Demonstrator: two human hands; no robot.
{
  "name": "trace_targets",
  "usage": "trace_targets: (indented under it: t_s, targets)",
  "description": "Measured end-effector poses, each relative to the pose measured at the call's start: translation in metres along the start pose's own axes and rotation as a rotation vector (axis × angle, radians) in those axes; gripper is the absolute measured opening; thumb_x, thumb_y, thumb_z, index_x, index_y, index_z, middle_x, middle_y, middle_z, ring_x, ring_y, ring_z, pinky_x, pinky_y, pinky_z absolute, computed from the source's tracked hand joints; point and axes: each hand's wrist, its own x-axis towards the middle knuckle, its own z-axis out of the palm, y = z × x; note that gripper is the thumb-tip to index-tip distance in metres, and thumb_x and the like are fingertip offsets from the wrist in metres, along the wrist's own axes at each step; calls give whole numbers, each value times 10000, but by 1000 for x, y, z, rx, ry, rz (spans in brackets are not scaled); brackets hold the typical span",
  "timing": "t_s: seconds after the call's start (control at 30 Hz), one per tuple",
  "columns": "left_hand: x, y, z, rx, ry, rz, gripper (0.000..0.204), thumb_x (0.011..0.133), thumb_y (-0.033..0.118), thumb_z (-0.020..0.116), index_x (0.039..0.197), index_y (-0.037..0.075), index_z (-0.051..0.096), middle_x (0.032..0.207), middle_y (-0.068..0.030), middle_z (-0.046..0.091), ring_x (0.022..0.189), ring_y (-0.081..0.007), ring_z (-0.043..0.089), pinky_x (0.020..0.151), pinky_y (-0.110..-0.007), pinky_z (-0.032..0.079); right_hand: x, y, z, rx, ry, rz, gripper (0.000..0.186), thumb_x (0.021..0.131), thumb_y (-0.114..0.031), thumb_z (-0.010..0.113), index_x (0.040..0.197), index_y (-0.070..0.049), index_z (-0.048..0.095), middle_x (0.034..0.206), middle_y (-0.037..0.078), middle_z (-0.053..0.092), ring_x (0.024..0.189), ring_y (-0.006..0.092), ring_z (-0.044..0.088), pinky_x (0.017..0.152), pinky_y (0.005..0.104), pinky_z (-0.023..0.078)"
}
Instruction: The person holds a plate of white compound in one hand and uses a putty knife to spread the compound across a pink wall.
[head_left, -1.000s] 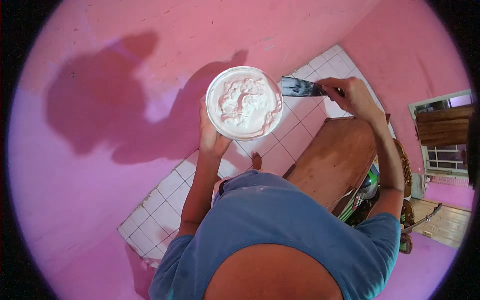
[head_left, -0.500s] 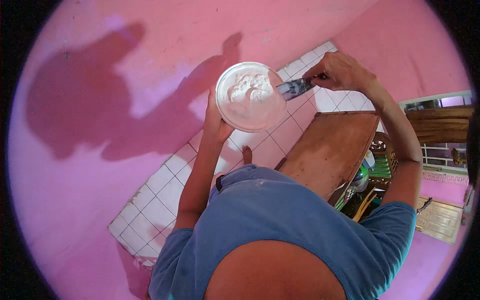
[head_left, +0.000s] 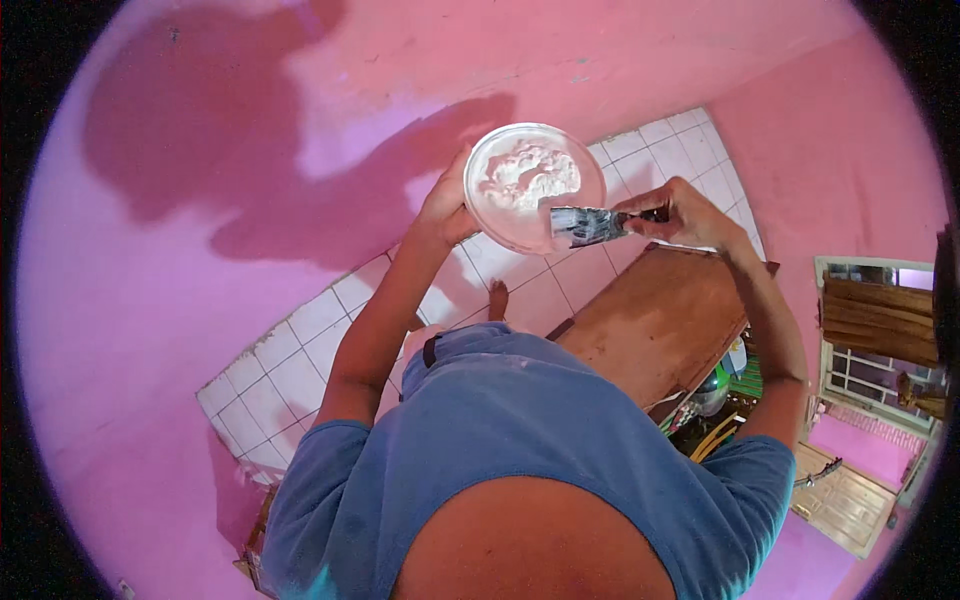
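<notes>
White paste (head_left: 530, 165), lumpy and ridged at the centre and smoother toward the edge, lies in a round, pale tub (head_left: 500, 236) held above square white floor tiles (head_left: 285, 355). The left hand (head_left: 445, 210) grips the tub at its left side, fingers curled against the wall of the vessel; the underside of this grip is hidden. The right hand (head_left: 685, 215) is closed around the handle of a putty knife (head_left: 586, 226), thumb and fingers drawn together. The broad, flat, dark blade, streaked with white, overlaps the tub's lower-right rim in view; contact cannot be determined. A smooth-edged brown wooden tabletop (head_left: 650, 310) lies below the right forearm
</notes>
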Motion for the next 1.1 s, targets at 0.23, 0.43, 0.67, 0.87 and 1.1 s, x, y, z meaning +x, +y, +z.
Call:
trace_targets:
  t_s: [0.23,0.43,0.67,0.87,1.1]
  targets:
    - [-1,-15,13,-38,-76,133,551,986,439,310,1255,-14,472,1263,-163,526,1125,-261,538,983,-409,445,5,10,50,378,111,186,275,862,9,576,1131,-9,626,881,36,659,749,77,564,696,247,488]
    - [-15,-3,29,100,41,64,563,996,426,269,1306,-19,417,1308,-170,491,1168,-271,515,1017,-410,413,-19,17,-4,47,244,129,265,829,13,615,1087,-33,658,799,45,676,690,80,586,615,236,479]
    - [-14,-2,28,147,17,18,566,997,424,272,1292,-35,424,1282,-195,504,1126,-276,545,990,-406,441,-26,5,-23,-173,193,62,280,796,-135,664,1076,-127,680,816,127,687,596,222,615,610,333,489]
    - [-4,-14,23,16,11,166,456,985,355,366,1190,-22,520,1187,-151,577,1046,-237,588,900,-367,509,-23,14,10,-59,194,49,297,824,-133,651,1118,-90,652,719,145,663,505,192,534,537,333,460]
    - [-6,-34,29,41,57,316,577,994,444,246,1305,-11,418,1298,-173,489,1176,-277,495,1030,-422,393,0,10,57,155,298,81,240,869,-142,615,1090,-52,644,536,68,507,468,94,436,454,284,373]
